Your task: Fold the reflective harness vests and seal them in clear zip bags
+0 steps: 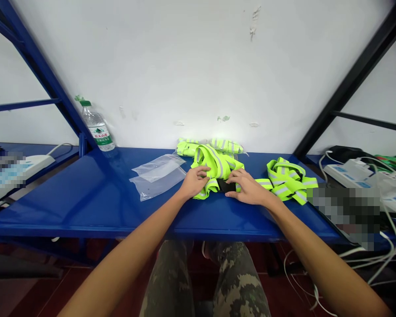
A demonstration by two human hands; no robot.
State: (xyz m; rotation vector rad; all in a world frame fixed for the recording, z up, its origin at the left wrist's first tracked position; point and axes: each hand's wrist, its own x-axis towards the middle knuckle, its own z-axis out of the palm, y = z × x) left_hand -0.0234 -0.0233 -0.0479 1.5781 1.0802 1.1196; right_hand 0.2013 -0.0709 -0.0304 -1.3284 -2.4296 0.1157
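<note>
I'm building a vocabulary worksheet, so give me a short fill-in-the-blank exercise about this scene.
1. Between the left hand and right hand, the reflective straps show a dark piece coloured ____.
2. The clear plastic bags lie to the ____ of both hands.
3. The water bottle has a ____ cap.
4. The tabletop is ____.
Missing words: black; left; green; blue.

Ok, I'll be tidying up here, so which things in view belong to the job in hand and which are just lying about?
Seemingly part of the work:
- yellow-green straps, at the left hand
- black piece, at the right hand
- strap pile at right
- bundles by the wall
- clear bags

Seemingly just lying about:
- water bottle
- white power strips
- white cables
</note>
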